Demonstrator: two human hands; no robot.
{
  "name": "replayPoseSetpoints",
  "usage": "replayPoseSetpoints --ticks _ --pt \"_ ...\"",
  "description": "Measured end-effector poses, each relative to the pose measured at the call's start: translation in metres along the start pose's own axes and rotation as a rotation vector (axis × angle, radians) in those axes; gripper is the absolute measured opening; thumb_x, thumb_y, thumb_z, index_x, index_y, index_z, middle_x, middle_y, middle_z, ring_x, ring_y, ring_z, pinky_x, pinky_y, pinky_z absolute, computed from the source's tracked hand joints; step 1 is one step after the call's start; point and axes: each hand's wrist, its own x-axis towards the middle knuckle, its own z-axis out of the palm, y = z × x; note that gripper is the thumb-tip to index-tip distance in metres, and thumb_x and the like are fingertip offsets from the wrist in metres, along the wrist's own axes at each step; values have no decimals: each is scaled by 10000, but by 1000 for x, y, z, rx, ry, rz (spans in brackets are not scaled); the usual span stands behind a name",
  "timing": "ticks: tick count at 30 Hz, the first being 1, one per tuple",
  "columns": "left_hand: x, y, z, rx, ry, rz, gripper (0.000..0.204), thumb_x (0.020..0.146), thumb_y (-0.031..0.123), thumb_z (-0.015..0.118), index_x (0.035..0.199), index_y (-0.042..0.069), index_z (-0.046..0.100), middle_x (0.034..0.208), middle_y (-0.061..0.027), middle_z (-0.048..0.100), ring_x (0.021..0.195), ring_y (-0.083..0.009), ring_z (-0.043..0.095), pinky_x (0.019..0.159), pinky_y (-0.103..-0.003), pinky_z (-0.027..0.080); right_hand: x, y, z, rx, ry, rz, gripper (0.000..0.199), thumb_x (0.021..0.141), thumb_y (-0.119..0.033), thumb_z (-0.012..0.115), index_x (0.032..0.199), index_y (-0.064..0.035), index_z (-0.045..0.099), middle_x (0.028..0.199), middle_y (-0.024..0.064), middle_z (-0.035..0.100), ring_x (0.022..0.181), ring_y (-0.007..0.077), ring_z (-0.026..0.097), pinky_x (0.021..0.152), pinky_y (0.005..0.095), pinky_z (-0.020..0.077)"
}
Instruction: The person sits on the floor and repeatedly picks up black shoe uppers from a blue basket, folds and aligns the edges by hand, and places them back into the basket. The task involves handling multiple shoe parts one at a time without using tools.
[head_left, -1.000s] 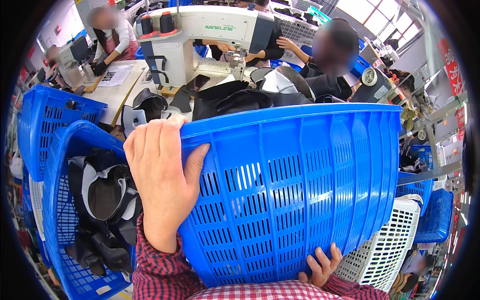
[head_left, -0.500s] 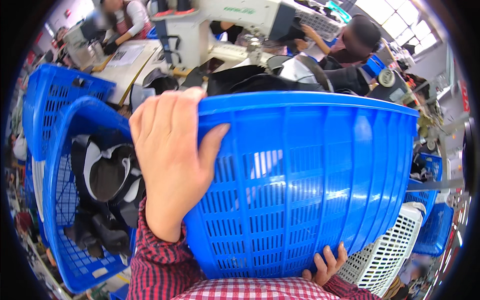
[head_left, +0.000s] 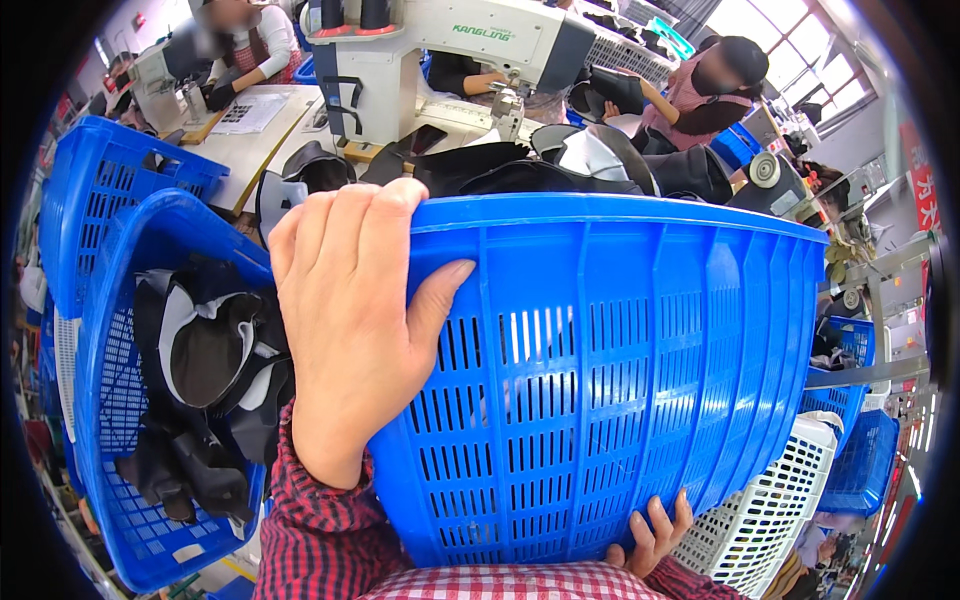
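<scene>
A large blue plastic basket (head_left: 620, 350) with slotted, ribbed walls is tilted up in front of me, one wall facing me. My left hand (head_left: 350, 300) grips its upper rim near the left corner, fingers over the edge and thumb against the outer wall. At the lower edge my right hand (head_left: 655, 538) curls its fingertips against the basket, the palm hidden. The inside of this basket is out of sight. Beside my left hand a second blue basket (head_left: 105, 400) holds black and white sewn pieces (head_left: 210, 345).
Beyond the rim stand a white sewing machine (head_left: 490, 35) and heaped black pieces (head_left: 490, 165) on a worktable. A co-worker (head_left: 700, 95) at the right handles a black piece; another sits at the far left. A white basket (head_left: 765, 510) and more blue baskets (head_left: 860, 460) stand at right.
The basket's upper rim sits slightly lower in view, with both hands keeping their grip. The co-worker at the right has shifted, and a black piece now shows in their hands.
</scene>
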Motion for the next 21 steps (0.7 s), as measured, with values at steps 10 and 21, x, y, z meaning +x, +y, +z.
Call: replayPoseSetpoints --ticks 10,21 --pt "0 2 3 26 -11 -8 478 882 339 742 1226 34 612 1118 -123 640 1097 -326 588 1034 -460 380 4 -6 9 52 117 50 471 964 -544 550 1167 -147 702 1358 109 607 1345 490 466 1043 640 359" --pt "1 3 3 60 -18 -9 463 915 350 716 1236 35 607 1130 -138 641 1110 -328 586 1045 -464 377 5 -2 10 51 108 20 478 965 -579 538 1180 -192 719 1337 80 634 1350 457 456 1034 612 360"
